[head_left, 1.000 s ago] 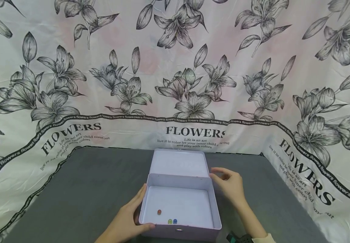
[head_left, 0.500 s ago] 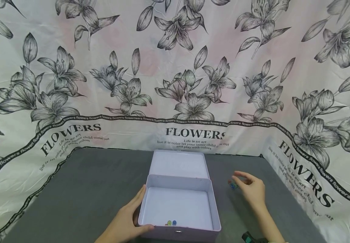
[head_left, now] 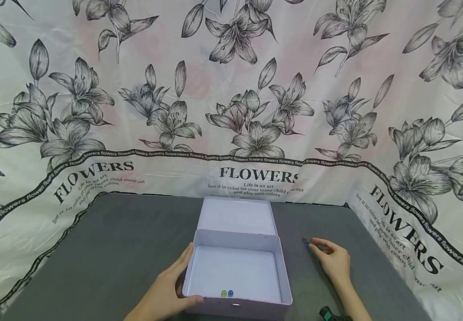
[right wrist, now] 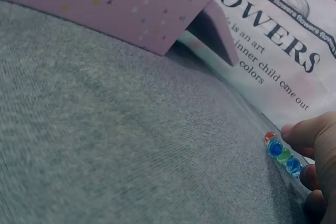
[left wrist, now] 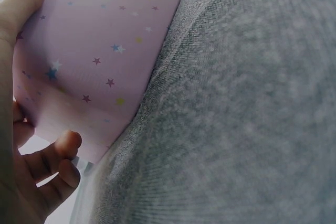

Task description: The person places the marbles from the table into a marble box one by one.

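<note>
An open lilac tin box (head_left: 257, 303) with printed stars stands on the grey cloth, its lid (head_left: 237, 217) tipped back. My left hand (head_left: 166, 285) holds its front left corner, thumb along the front and fingers at the left side. Inside, a yellow-green glass marble (head_left: 224, 293) and a blue glass marble (head_left: 230, 293) lie by the front wall. To the right of the box, my right hand (head_left: 335, 263) reaches a short row of glass marbles (right wrist: 284, 156), red, blue and green. Its thumb and fingers are parted, fingertips right beside the marbles.
Grey cloth (head_left: 135, 240) covers the table. A white curtain (head_left: 251, 111) printed with flowers surrounds it at the back and sides. A dark device (head_left: 329, 314) is worn at the right wrist.
My right hand has moved right, from beside the box to the loose marbles. A reddish marble in the box has rolled to the front wall and out of sight. My left hand stays.
</note>
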`<state>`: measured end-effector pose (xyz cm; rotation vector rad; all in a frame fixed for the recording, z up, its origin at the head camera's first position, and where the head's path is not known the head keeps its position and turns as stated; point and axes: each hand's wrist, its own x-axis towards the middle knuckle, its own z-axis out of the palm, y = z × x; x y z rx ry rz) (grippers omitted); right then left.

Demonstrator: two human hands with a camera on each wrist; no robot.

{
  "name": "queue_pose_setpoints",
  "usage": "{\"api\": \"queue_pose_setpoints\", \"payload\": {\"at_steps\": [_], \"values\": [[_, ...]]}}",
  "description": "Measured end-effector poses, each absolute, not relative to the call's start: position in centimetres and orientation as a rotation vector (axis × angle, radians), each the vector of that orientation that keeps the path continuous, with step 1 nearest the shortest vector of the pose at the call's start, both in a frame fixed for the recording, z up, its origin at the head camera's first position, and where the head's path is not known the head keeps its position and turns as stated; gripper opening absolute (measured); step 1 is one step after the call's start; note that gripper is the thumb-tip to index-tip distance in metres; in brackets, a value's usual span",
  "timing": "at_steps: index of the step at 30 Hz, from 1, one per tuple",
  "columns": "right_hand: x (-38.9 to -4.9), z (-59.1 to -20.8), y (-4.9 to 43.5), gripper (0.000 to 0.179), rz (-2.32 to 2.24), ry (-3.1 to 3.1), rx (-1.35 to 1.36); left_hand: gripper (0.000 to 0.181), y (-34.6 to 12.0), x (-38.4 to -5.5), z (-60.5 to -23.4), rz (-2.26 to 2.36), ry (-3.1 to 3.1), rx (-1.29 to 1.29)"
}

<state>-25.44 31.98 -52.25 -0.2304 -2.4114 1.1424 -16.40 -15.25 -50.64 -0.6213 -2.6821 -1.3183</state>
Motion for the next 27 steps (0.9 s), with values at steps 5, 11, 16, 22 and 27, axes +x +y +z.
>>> {"api": "queue_pose_setpoints", "payload": {"at_steps": [5, 11, 16, 22, 27], "values": [[-25.65, -52.44, 32.06, 0.019, 1.127, -2.434, -0.210, 0.124, -15.16, -16.49, -50.56, -1.338, -2.702, -0.609], [-25.79, -52.60, 32.42, 0.021, 1.151, -2.474, -0.162, 0.124, -15.11, -16.50, -50.47, -1.362, -2.728, -0.586], [-25.82, -52.52, 32.78, 0.021, 1.102, -2.522, -0.091, 0.124, -15.13, -16.49, -50.39, -1.367, -2.725, -0.587], [-25.67, -52.52, 32.70, 0.022, 1.066, -2.555, -0.040, 0.125, -15.20, -16.39, -50.25, -1.368, -2.718, -0.594], [-25.59, -52.56, 32.56, 0.020, 1.056, -2.553, -0.042, 0.125, -15.16, -16.38, -50.15, -1.354, -2.736, -0.582]]}}
